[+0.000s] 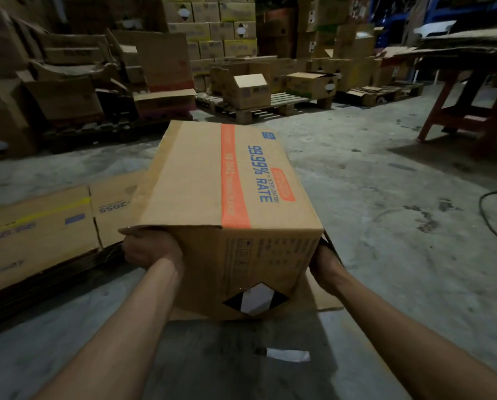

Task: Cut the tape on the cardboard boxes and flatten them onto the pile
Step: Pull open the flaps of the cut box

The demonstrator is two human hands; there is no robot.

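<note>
A cardboard box (227,215) sits in the middle of the view, held between both hands above the concrete floor (385,197). Its top face carries an orange stripe (234,180) and blue lettering reading "99.99% RATE", and the near end face shows a black-and-white diamond label (256,298).

The left hand (152,249) is at the box's near left corner, at about 9 o'clock from the box's near face. Its fingers (143,230) curl up and over the edge of the top panel there, clenched on the cardboard, with the knuckles toward the camera. The right hand (326,265) is at the near right corner, at about 3 o'clock from that face. It presses against the right side wall, beside a loose flap (325,287) that hangs below the box; most of its fingers are hidden behind the box, so I cannot tell whether they wrap the wall or lie flat against it.

At 9 o'clock from the box, on the floor, lies a pile of flattened cartons (39,226), just beside the held box's left side. At 12 o'clock, well apart, wooden pallets (273,106) carry open and stacked boxes. At 2 o'clock stands a red-legged worktop (469,53) loaded with flat cardboard. A black cable (492,223) curves across the floor at 3 o'clock. A small white-tipped object (284,355) lies on the floor at 6 o'clock, between the forearms; what it is I cannot tell.
</note>
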